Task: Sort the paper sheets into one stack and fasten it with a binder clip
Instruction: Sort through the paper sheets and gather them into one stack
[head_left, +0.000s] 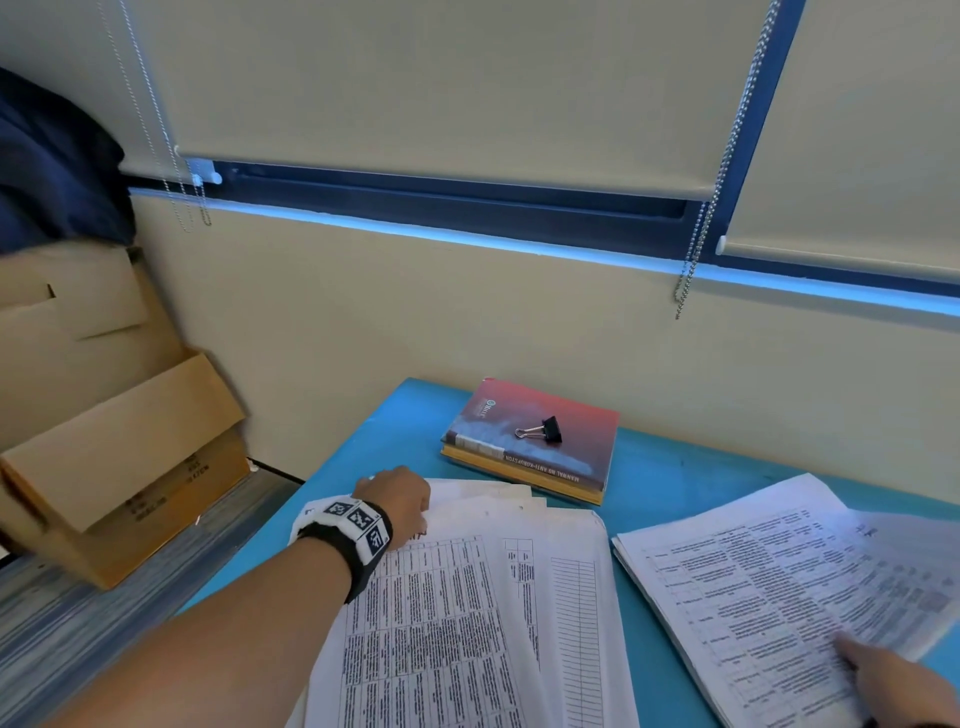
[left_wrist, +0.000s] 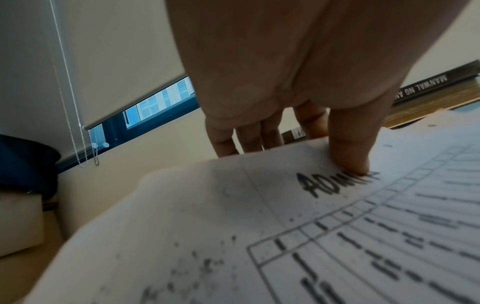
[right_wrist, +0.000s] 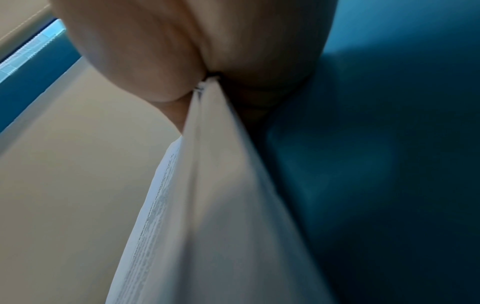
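Two loose piles of printed sheets lie on the blue table (head_left: 645, 639). My left hand (head_left: 410, 512) pinches the far left corner of the left pile (head_left: 467, 613); in the left wrist view the thumb (left_wrist: 349, 152) presses on top of the sheets (left_wrist: 207, 226) and the fingers curl under the edge. At the lower right my right hand (head_left: 865, 662) grips the right pile (head_left: 769, 582), whose near edge (right_wrist: 207, 205) is lifted and pinched in the right hand (right_wrist: 207, 84). A black binder clip (head_left: 544, 430) lies apart from both hands on a red book (head_left: 571, 452).
The red book rests on a second book near the wall at the table's far edge. Cardboard boxes (head_left: 119, 457) stand left of the table, with dark blue cloth (head_left: 52, 166) above them. Blind chains (head_left: 693, 260) hang along the wall.
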